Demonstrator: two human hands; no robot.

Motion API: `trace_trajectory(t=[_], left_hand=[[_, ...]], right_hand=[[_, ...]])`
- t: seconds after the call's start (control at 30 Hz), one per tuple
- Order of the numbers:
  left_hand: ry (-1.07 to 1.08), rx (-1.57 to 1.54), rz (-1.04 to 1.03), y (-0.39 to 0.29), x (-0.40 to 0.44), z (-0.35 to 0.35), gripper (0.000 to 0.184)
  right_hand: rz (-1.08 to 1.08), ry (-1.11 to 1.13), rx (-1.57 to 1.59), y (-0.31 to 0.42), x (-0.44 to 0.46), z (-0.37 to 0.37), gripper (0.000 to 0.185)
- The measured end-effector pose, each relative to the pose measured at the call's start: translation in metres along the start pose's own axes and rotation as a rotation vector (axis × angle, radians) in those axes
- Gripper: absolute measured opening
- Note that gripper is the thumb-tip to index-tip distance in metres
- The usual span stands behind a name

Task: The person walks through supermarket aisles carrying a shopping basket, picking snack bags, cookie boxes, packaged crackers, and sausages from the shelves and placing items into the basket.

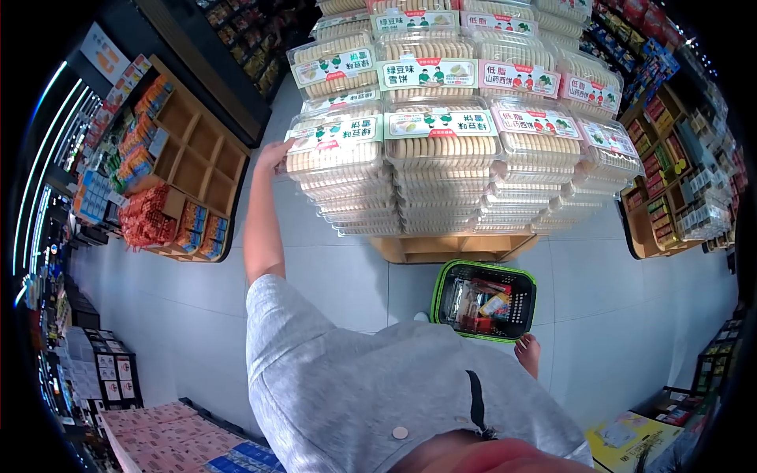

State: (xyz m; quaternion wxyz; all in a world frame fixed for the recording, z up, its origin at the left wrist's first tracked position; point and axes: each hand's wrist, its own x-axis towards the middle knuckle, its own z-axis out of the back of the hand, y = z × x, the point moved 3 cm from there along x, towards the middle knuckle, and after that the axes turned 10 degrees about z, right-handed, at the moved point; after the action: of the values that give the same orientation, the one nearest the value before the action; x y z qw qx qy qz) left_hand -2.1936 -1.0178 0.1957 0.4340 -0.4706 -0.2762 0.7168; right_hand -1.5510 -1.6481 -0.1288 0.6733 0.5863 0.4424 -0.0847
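Observation:
Clear plastic boxes of round pale pastries form a tall stack at the top centre. At its left edge, my left hand (274, 155) grips the side of a green-labelled pastry box (335, 140); the fingers are partly hidden. That box lies on top of its column. Below the stack is a black shopping basket (522, 303) with a green rim, containing several red, yellow and clear packages (495, 304). My right hand (528, 351) is at the basket's near right corner, its fingers curled at the rim.
A wooden shelf (189, 140) with snack bags stands at the left, and another shelf (661, 177) at the right. A wooden base (453, 248) supports the pastry stack. A pink patterned surface (165, 433) lies at the lower left, a yellow one (646, 445) at the lower right.

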Motion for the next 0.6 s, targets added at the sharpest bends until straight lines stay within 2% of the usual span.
trace_trajectory(t=[0.07, 0.1, 0.23, 0.33, 0.4, 0.43, 0.47, 0.53, 0.6], left_hand=[[0.014, -0.173, -0.065, 0.000, -0.012, -0.008, 0.043], [-0.017, -0.227, -0.056, -0.006, -0.022, -0.012, 0.027], [-0.147, -0.442, -0.214, -0.007, -0.014, 0.000, 0.025], [-0.380, -0.363, -0.479, -0.027, 0.005, 0.029, 0.030], [-0.434, -0.407, -0.552, -0.047, 0.005, 0.038, 0.032], [-0.422, -0.475, -0.641, -0.056, 0.015, 0.040, 0.032], [-0.416, -0.499, -0.585, -0.061, 0.026, 0.042, 0.032], [-0.358, -0.642, -0.734, -0.072, 0.059, 0.038, 0.032], [-0.385, -0.642, -0.745, -0.082, 0.084, 0.026, 0.033]], right_hand=[[-0.012, -0.003, -0.015, -0.006, 0.001, -0.002, 0.027], [-0.029, -0.006, -0.015, -0.009, -0.001, -0.004, 0.028], [0.042, 0.002, -0.081, -0.008, -0.014, -0.010, 0.030], [0.075, -0.010, -0.145, -0.006, -0.021, -0.015, 0.032], [0.040, 0.001, -0.190, -0.002, -0.016, -0.014, 0.031], [0.010, -0.020, -0.196, 0.002, -0.014, -0.016, 0.033], [0.000, -0.033, -0.201, 0.005, -0.013, -0.019, 0.033], [-0.017, -0.066, -0.207, 0.010, -0.012, -0.024, 0.035], [-0.009, -0.051, -0.233, 0.012, -0.015, -0.027, 0.039]])
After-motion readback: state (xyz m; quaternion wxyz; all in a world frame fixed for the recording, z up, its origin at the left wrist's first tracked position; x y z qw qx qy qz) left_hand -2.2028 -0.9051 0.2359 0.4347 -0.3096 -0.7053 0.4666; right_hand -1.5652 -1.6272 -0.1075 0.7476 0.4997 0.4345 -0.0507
